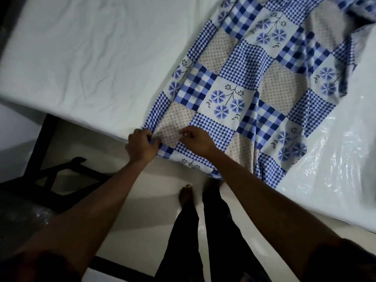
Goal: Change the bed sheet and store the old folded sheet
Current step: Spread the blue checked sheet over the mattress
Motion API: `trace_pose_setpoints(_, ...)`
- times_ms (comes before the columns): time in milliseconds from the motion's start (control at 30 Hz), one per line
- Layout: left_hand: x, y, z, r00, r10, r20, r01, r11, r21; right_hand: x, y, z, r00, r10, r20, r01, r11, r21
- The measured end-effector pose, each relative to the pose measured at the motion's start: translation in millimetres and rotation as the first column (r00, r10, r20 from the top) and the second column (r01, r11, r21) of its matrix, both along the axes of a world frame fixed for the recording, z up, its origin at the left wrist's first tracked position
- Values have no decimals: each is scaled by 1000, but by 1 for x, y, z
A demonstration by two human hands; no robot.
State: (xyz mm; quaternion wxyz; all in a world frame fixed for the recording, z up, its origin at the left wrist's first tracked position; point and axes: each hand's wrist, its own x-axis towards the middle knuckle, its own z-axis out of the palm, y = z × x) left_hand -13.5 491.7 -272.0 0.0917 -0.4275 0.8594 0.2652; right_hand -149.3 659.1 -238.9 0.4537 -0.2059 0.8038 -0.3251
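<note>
Sheet (pixel 234 82) edge at mattress (pixel 81 58) rim | L hand (pixel 140 146) fingers grip it | R hand (pixel 198 142) fingers pinch it

Patchwork-print bed sheet (pixel 242 82) of matt woven cloth, softly creased, mattress (pixel 81 58) in pale matt wrinkled fabric, glossy crinkled clear plastic cover (pixel 329 159), smooth shiny floor (pixel 154 200)

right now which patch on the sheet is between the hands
The beige dotted patch on the near edge of the sheet; those around it are blue checks.
</note>
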Motion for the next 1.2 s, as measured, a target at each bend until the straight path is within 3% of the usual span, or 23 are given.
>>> trace_pose_setpoints(167,-3,1,13,998,-61,-35,56,988,-141,28,-35,-10,985,-112,131,109,993,34)
trace_pose_setpoints(300,-3,-8,18,1000,-7,9,8,997,-72,45,-50,-14,986,-155,-65,163,975,154)
trace_pose_setpoints(400,6,-21,11,984,-167,-65,163,984,-72,52,-68,-15,973,-154,-172,188,961,204)
trace_pose_setpoints(467,12,-26,7,943,-305,-132,299,952,-68,52,-83,-16,969,-187,-160,221,948,230)
trace_pose_setpoints(567,18,-27,-1,909,-364,-203,361,931,-55,49,-100,-16,974,-188,-124,218,930,297)
trace_pose_setpoints(733,31,-17,-12,909,-387,-154,390,921,-10,54,-103,-19,964,-179,-194,229,932,279)
trace_pose_setpoints(867,25,-15,-10,943,-319,-98,325,944,57,61,-78,-6,924,-301,-236,342,927,156)
trace_pose_setpoints(1000,25,-17,-7,940,-341,-31,342,935,92,69,6,3,742,-587,-323,634,771,55)
trace_pose_setpoints(1100,28,-17,-13,941,-339,-25,339,938,72,74,74,4,506,-818,-275,851,526,2)
trace_pose_setpoints(1200,26,-7,-14,955,-292,-44,295,954,54,82,103,0,281,-919,-276,950,307,-58)
